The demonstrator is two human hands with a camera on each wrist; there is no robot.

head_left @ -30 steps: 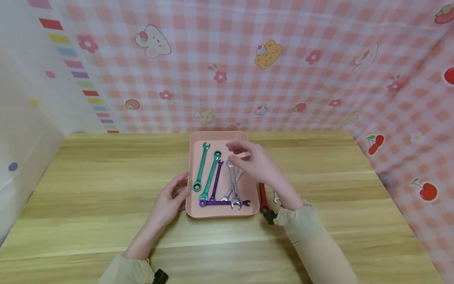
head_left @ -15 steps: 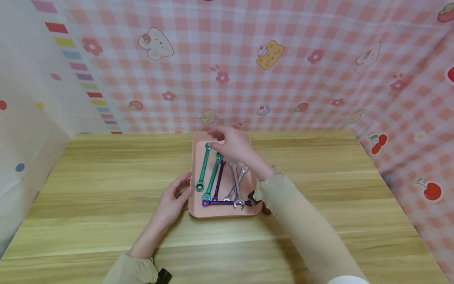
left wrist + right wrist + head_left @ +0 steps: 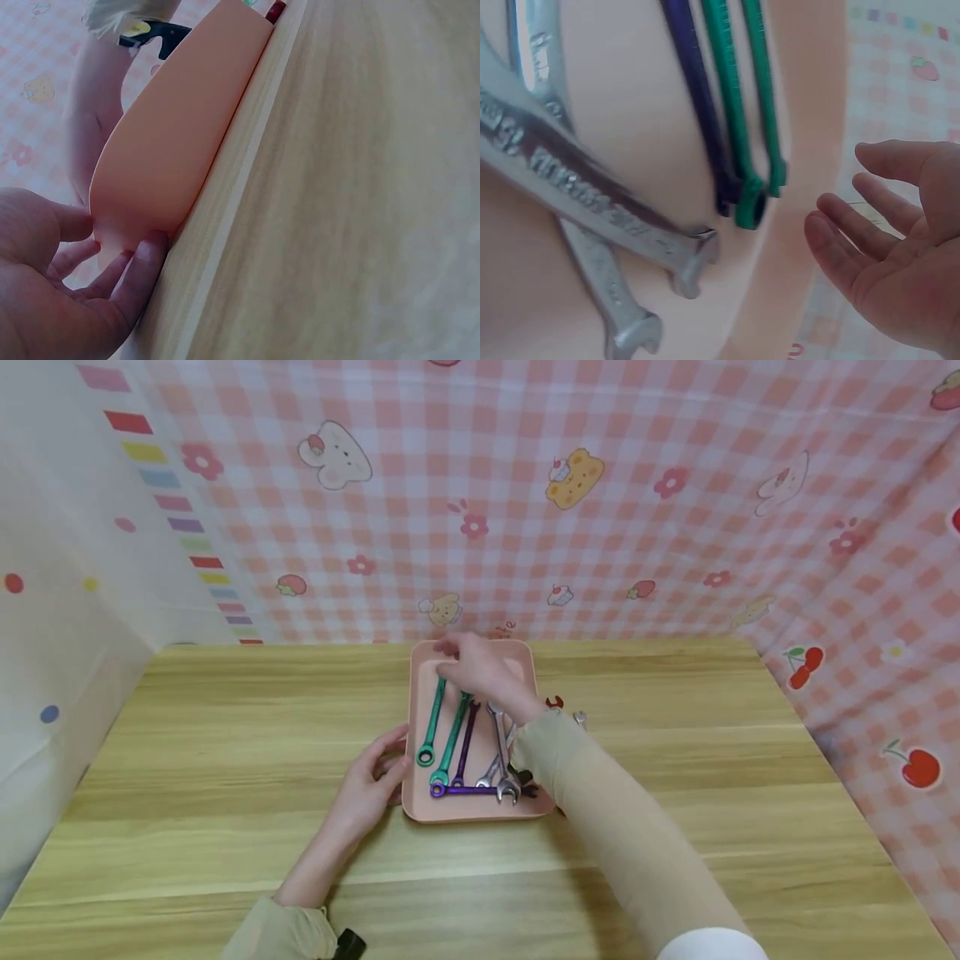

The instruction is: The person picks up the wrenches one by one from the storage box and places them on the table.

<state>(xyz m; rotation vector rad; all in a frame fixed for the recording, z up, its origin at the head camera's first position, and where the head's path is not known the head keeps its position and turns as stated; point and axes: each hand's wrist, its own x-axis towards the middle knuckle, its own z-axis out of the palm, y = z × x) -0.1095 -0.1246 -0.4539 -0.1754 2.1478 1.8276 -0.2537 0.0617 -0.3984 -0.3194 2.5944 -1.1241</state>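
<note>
A pink tray (image 3: 480,811) holds several wrenches. Two green wrenches (image 3: 433,718) lie at its left, a purple wrench (image 3: 467,743) beside them. Another purple wrench (image 3: 468,791) lies crosswise near the front. Two silver wrenches (image 3: 592,191) cross each other on the right. My left hand (image 3: 366,785) rests its fingertips against the tray's outer left wall, seen also in the left wrist view. My right hand (image 3: 476,667) reaches over the tray's far end, above the green wrench tops. In the right wrist view its fingers are spread and relaxed, with nothing between them.
Right of the tray, partly hidden by my sleeve, a red wrench (image 3: 554,702) and a small silver wrench (image 3: 581,719) lie on the wooden table (image 3: 712,760). A checked cloth (image 3: 420,485) hangs right behind the tray.
My right hand has moved left and away from me, from above the silver wrenches to over the green ones. The left hand has stayed at the tray. The view has shifted slightly.
</note>
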